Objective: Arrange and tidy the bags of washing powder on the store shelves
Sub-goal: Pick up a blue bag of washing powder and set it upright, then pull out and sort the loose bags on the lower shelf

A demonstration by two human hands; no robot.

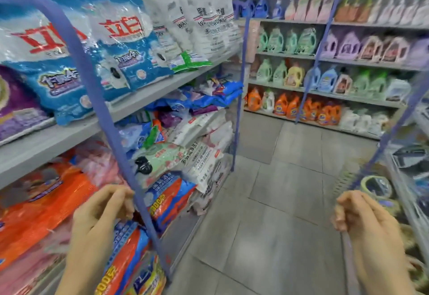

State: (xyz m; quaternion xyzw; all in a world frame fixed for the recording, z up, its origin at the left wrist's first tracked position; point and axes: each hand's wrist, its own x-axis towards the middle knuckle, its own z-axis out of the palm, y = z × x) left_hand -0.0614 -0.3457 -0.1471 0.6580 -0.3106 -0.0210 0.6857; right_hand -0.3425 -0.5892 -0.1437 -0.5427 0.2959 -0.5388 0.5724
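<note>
Washing powder bags fill the shelves on my left. Blue-and-white bags and white bags stand leaning on the upper shelf. A jumbled heap of mixed bags lies on the shelves below them. Orange bags lie flat at the lower left. My left hand hovers over an orange-and-blue bag, fingers loosely curled, holding nothing, its fingertips next to a purple shelf upright. At the lower right, my right hand also hangs loosely curled, in front of another purple upright.
Rows of detergent bottles line the shelving across the far end of the aisle. A grey tiled floor runs between the racks. A second rack with a roll of tape stands close on my right.
</note>
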